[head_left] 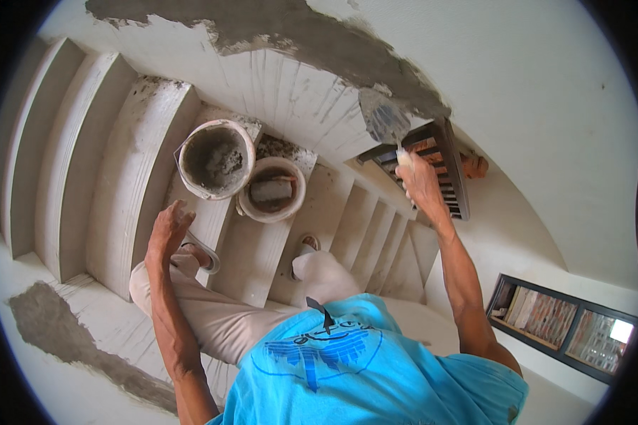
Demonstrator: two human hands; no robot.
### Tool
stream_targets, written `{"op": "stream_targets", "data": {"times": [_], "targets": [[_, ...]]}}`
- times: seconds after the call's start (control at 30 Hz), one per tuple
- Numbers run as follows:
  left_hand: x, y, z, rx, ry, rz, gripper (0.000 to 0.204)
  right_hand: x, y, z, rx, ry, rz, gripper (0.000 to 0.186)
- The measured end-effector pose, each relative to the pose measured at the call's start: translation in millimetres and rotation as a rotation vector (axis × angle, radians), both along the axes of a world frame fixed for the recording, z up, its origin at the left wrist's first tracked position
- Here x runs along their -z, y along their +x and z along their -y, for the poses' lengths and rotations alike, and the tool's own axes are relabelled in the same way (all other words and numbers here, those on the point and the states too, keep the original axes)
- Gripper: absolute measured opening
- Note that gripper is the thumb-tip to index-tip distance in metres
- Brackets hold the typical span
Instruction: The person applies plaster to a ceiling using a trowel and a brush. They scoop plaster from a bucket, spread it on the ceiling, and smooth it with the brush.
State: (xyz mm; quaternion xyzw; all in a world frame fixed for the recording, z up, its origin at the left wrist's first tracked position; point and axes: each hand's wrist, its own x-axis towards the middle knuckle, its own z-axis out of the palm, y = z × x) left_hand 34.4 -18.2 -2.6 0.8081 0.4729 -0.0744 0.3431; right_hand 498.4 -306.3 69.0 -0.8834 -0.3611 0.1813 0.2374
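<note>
Trowel (385, 122) at one o'clock, gripped by right hand (422, 183); left hand (167, 230), empty at nine, near bucket (198, 188) at ten.

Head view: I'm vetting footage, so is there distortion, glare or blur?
Head view throughout: steps bow strongly toward the left rim; black vignetting fills the corners; glare whitens part of the dark-framed panel at lower right; the trowel shows no obvious motion blur.

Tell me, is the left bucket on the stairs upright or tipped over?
Upright. The left bucket has its round mouth facing up, with grey mortar inside.
</note>
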Motion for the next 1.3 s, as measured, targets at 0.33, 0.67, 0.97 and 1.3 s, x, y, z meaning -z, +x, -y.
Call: {"op": "stream_targets", "data": {"times": [0.33,0.67,0.97,1.3], "targets": [[0.9,-6.1,1.0,-0.017,-0.041,-0.009,0.05,-43.9,-13.7,-14.2,0.127,0.111,-0.175,0.03],[-6.5,-8.4,3.2,0.015,0.011,-0.016,0.05,-57.3,-29.6,-16.8,0.109,0.136,-0.216,0.024],[-6.7,-6.7,2.2,-0.027,-0.018,0.004,0.049,-22.8,-19.1,0.2,0.181,-0.044,-0.33,0.025],[0.7,-7.8,0.4,0.003,0.001,0.002,0.049,-37.5,-14.2,2.1,0.188,-0.084,-0.379,0.028]]}}
